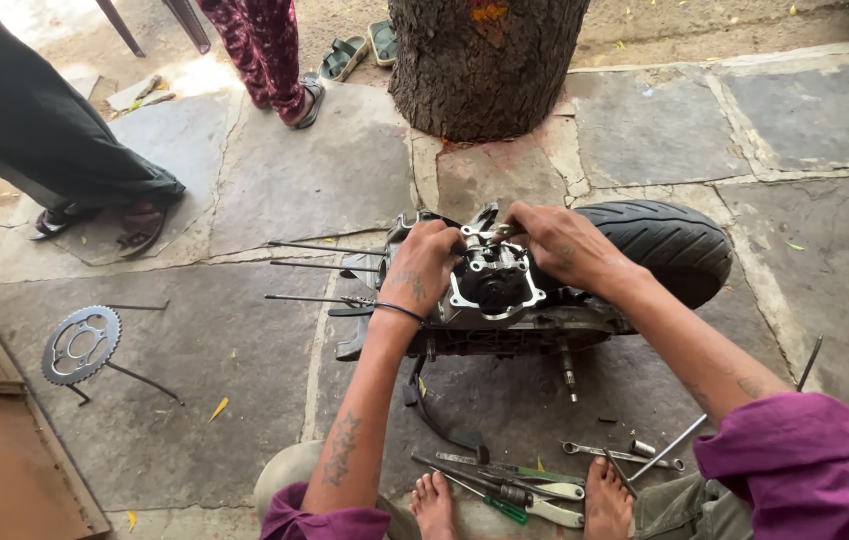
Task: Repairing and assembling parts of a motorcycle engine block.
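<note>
Left hand [423, 265] curled over the near-left side of the engine block [490, 290], fingers pressed on its metal head; right hand [560, 243] pinching a small metal part at the block's top, 12 o'clock. Block lies on the stone floor [245, 380], centre frame, against a black tyre [670, 245] at 3 o'clock. Long studs [320, 268] stick out at 9 o'clock. Sprocket [81, 345] far at 9. Wrenches and screwdrivers [525, 490] at 6, by bare feet. Tree trunk [485, 60] at 12.

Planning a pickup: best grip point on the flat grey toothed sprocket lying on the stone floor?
Grip the flat grey toothed sprocket at an inner spoke through its cut-outs, fingers coming straight from above. It lies flat on the stone floor, so the toothed rim likely offers little purchase, and a thin rod lies at its right edge.
</note>
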